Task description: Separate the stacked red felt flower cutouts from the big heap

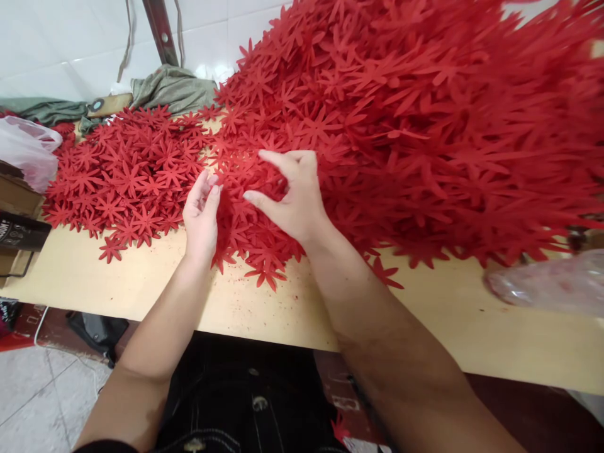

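Observation:
Red flower-shaped cutouts with narrow petals lie in a tall heap [406,126] at the right and a lower pile [136,170] at the left. Between the two, my left hand [202,217] is raised, fingers loosely curled and thumb a little apart from them; nothing shows in it. My right hand [299,195] is over the front of the tall heap, with thumb and index finger spread wide and no cutout visible between them. Single cutouts [267,272] lie at the near edge of the heap, below my right hand.
The pale wooden table [155,283] carries scattered red crumbs. A clear plastic bag [552,280] lies at the right, a white plastic bag [28,148] at the left beside cardboard boxes [19,201]. Grey-green cloth [172,88] is bunched against the tiled wall [80,38].

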The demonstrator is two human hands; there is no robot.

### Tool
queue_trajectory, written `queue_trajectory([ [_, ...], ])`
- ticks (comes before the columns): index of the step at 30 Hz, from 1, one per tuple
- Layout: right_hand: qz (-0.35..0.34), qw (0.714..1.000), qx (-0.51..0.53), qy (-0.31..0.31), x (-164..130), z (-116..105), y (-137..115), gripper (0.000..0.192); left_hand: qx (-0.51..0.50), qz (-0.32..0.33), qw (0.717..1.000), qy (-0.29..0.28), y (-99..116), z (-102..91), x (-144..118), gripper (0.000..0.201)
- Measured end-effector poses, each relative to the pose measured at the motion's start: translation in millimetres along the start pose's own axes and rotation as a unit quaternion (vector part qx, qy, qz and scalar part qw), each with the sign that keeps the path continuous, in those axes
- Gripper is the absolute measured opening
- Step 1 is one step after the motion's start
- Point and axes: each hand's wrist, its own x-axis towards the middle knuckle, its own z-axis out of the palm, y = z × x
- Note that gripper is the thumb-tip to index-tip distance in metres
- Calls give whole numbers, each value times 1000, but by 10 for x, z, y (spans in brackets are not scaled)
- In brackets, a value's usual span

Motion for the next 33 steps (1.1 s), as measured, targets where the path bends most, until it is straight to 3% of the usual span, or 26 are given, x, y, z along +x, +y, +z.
queue_trajectory([
  [6,3,995,-59,-77,-74,109,-79,44,109,87,990,-28,-52,-54,-4,40],
  [12,50,995,82,-30,-1,77,171,42,230,187,955,-18,-5,-38,-30,29],
  [17,81,991,100,20,3,77,272,45,272,247,930,-25,44,-15,-53,23],
  [22,75,993,93,23,-3,70,193,46,258,229,936,-66,68,40,-106,24],
  [29,93,989,116,11,-5,34,-96,37,178,138,962,-157,69,131,-185,31],
  [33,119,978,167,-29,-7,61,-100,41,148,100,973,-148,30,153,-170,25],
])
